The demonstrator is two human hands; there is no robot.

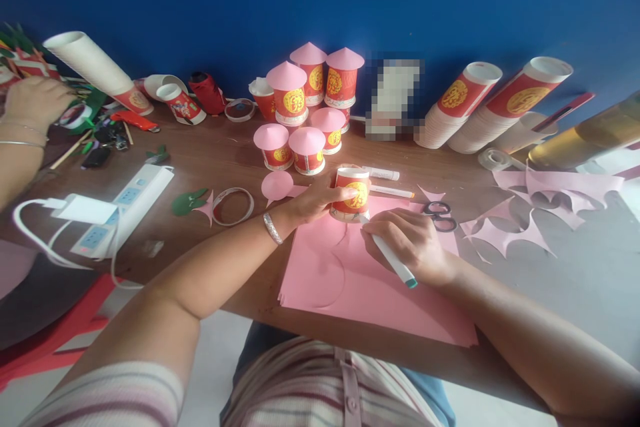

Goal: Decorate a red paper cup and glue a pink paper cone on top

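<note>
My left hand (323,199) is wrapped round a red and white paper cup (351,181) with a gold design, held above a stack of pink paper (320,267). In my right hand (413,240) is a white marker (395,260) with a teal end, its tip at the white band low on the cup. A faint circle outline shows on the pink sheet below. Near my right hand lie black-handled scissors (440,215). Two more markers (387,191) lie behind the cup. A pink paper disc (277,185) is left of my left hand.
Several paper cups with pink cone roofs (290,97) stand at the back. Stacked cups (465,103) lean at the right, near pink offcuts (520,227) and a bottle (585,137). A power strip (125,210), a tape roll (233,206) and another person's hand (37,103) are at left.
</note>
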